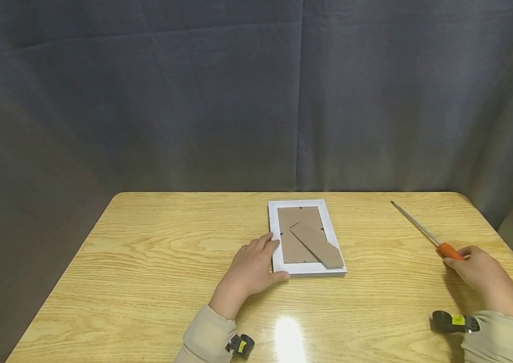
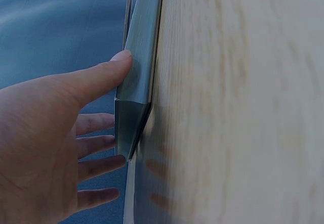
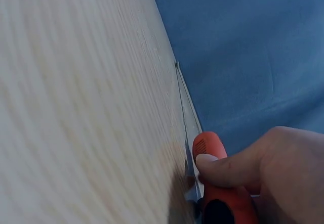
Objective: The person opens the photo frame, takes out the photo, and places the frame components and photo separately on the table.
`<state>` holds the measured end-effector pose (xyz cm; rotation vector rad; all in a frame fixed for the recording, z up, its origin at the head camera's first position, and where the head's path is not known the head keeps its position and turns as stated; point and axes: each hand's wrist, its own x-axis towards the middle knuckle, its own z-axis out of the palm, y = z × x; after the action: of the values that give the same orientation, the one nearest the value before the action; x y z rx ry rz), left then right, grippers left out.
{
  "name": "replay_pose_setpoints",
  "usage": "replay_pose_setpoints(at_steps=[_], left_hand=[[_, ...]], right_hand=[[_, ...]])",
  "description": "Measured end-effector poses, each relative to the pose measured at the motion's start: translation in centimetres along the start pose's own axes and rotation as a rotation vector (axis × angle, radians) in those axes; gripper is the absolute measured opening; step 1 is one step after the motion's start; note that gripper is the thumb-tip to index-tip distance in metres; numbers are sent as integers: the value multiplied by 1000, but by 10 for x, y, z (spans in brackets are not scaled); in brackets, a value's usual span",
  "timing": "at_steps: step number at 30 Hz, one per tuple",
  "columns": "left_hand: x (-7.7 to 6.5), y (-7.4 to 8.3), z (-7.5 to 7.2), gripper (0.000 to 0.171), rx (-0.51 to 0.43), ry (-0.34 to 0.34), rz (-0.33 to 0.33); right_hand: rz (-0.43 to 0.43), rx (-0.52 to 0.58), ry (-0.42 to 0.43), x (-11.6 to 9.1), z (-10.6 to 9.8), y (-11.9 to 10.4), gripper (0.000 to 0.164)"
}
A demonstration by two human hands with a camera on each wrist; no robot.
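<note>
A white picture frame (image 1: 300, 269) lies face down on the wooden table, its brown backing and slanted stand facing up. My left hand (image 1: 249, 267) touches the frame's near left corner, thumb on the near edge and fingers along the left side. In the left wrist view those fingers (image 2: 96, 169) look nearly straight. Over at the right, my right hand (image 1: 485, 275) grips the orange handle of a screwdriver (image 1: 450, 251). Its long metal shaft points away and to the left. In the right wrist view the thumb presses on the orange handle (image 3: 208, 144); the other fingers are mostly hidden.
The wood-grain table (image 1: 147, 282) ends at a far edge just beyond the frame and the screwdriver tip. A dark curtain (image 1: 220, 111) hangs behind the table and along its sides. Black straps with small devices sit on both wrists.
</note>
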<state>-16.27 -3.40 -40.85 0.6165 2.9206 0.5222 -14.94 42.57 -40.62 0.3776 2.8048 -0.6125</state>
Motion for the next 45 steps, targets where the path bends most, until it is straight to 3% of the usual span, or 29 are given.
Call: replay_pose_setpoints(at_steps=[3,8,24,30,35,39,45], left_hand=[[0,0,0,81,-2,7,3],[-1,-1,1,81,-7,16,8],[-1,-1,1,82,-20,28,9],[0,-1,1,82,-20,26,9],[0,-1,0,81,-17,20,8],[0,-1,0,81,-17,13,5],[1,0,1,80,-11,31,15]], right_hand=[[5,-3,-45,2,-2,-3,79],[-19,-6,-28,2,-3,-8,74],[-96,-9,229,-6,-5,-27,54],[-109,-13,284,-11,-6,-36,54],[-118,-6,343,-13,-6,-43,64],[-154,-9,421,-13,-6,-50,69],[-249,-7,506,-14,-5,-62,60]])
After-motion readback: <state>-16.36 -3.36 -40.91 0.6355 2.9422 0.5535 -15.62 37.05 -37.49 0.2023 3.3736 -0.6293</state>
